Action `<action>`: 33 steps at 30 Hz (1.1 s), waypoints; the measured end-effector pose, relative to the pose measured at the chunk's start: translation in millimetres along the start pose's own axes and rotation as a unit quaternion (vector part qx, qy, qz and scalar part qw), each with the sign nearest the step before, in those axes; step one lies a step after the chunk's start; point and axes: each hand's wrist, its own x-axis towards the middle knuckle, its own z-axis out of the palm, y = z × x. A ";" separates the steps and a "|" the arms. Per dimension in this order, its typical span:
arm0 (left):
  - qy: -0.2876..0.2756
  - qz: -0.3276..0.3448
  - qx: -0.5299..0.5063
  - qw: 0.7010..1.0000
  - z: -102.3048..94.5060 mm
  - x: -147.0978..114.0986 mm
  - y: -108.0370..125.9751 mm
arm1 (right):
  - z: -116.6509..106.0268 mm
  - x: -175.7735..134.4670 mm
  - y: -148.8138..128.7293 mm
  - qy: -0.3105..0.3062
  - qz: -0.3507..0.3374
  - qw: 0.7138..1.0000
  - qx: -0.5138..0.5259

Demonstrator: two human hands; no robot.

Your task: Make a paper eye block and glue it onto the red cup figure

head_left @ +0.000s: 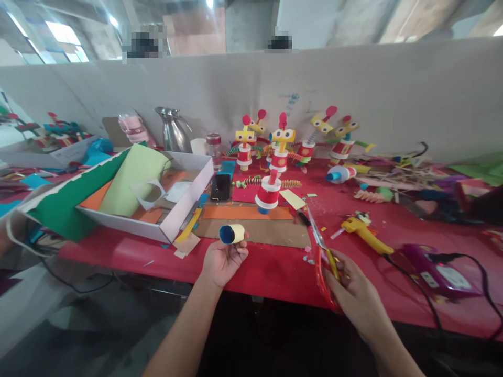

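My left hand (226,262) holds a short paper tube (238,233), pale yellow outside and dark blue inside, above the table's front edge. My right hand (353,285) is closed round the red and yellow handles of a pair of scissors (319,241), whose blades point away from me. Beyond the tube lie a brown cardboard sheet (255,233) and an orange paper strip (236,212). A paper-cup figure (269,193) in red and white, with coiled paper arms, stands behind the strip. A pale yellow piece of paper (293,199) lies near the blade tips.
A white box (184,201) with coloured paper stands at left. Several finished-looking cup figures (280,157) stand along the partition (373,94). At right lie a yellow glue gun (367,235) and a purple corded box (442,275). A phone (220,187) and steel jug (175,131) are farther back.
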 end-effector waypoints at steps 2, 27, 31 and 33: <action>-0.009 -0.001 0.000 1.000 -1.9 0.7 0.3 | -3.0 11.6 0.7 0.022 -0.023 0.991 -0.131; 0.061 0.310 0.395 0.863 26.3 -12.9 -18.5 | 30.2 5.0 -61.9 -0.078 -0.204 0.976 -0.011; 0.016 0.295 0.426 0.855 33.0 -24.7 -37.1 | 62.7 -7.2 -78.1 -0.068 -0.147 0.968 0.190; 0.006 0.279 0.391 0.877 33.3 -25.2 -41.1 | 70.5 -8.1 -80.4 -0.083 -0.078 0.943 0.312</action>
